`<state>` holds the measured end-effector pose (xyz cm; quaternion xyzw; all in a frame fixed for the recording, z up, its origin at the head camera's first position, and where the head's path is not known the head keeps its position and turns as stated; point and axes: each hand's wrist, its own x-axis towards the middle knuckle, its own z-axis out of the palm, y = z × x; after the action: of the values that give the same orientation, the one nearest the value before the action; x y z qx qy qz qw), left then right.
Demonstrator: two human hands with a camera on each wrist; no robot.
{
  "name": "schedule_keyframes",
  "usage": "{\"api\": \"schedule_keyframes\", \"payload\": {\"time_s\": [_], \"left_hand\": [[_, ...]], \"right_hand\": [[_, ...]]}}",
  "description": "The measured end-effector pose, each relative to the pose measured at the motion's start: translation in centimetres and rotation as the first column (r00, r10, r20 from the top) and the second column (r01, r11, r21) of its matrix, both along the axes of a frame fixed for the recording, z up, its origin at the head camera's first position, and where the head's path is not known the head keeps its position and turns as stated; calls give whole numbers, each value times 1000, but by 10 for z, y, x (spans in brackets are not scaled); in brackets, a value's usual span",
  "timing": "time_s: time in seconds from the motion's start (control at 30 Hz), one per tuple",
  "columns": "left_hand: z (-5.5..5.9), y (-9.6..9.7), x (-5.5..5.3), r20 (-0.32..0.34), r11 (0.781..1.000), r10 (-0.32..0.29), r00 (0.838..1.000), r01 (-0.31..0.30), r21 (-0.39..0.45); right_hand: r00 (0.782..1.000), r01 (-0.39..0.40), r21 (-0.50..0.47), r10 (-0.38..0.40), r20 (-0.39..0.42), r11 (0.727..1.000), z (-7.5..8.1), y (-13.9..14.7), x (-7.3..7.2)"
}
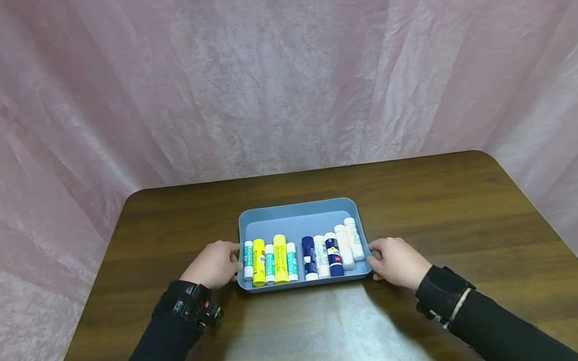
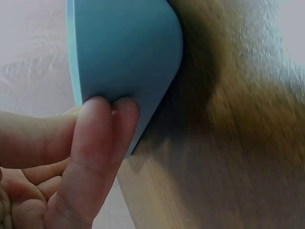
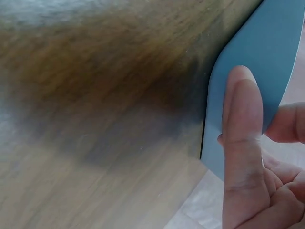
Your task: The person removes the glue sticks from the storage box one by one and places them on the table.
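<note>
A blue-grey tray [image 1: 297,211] lies on the table between my hands. My left hand [image 1: 217,264] holds its left side, fingertips [image 2: 93,124] against the outer wall. At the right end, my right hand [image 1: 396,261] grips the tray near its front corner, a digit [image 3: 243,105] laid along the outer wall. Glue sticks stand side by side in the tray in two groups. On the left, yellow glue sticks [image 1: 280,259] alternate with shorter teal-and-white ones [image 1: 247,260]. The right group has dark blue glue sticks [image 1: 309,256] and white ones [image 1: 344,247].
The brown wooden table [image 1: 413,191] has rounded far corners. A pinkish curtain [image 1: 269,68] hangs behind it and along both sides. Light glares on the tabletop in front of the tray. Both wrists wear black bands with small devices [image 1: 194,303].
</note>
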<state>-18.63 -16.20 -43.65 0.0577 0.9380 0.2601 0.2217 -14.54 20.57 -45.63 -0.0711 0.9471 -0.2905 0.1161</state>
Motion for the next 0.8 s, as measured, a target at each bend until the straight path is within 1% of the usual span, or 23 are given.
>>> {"api": "schedule_keyframes", "payload": {"time_s": [0.07,0.17,0.37,0.57,0.8], "left_hand": [[0,2,2,11,1000,5,1000,-5,1],[0,4,4,15,1000,-6,1000,6,0],[0,7,9,-1,1000,-26,1000,26,15],[-1,11,11,7,1000,-14,1000,13,16],[-1,15,12,-2,999,-31,1000,31,16]], "right_hand": [[1000,-4,9,4,-1,1000,0,2,2],[1000,-3,9,3,13,1000,0,4,5],[1000,2,6,-2,28,1000,0,8,9],[999,-3,7,3,37,1000,0,12,13],[998,-7,-3,7,59,1000,4,16,16]]}}
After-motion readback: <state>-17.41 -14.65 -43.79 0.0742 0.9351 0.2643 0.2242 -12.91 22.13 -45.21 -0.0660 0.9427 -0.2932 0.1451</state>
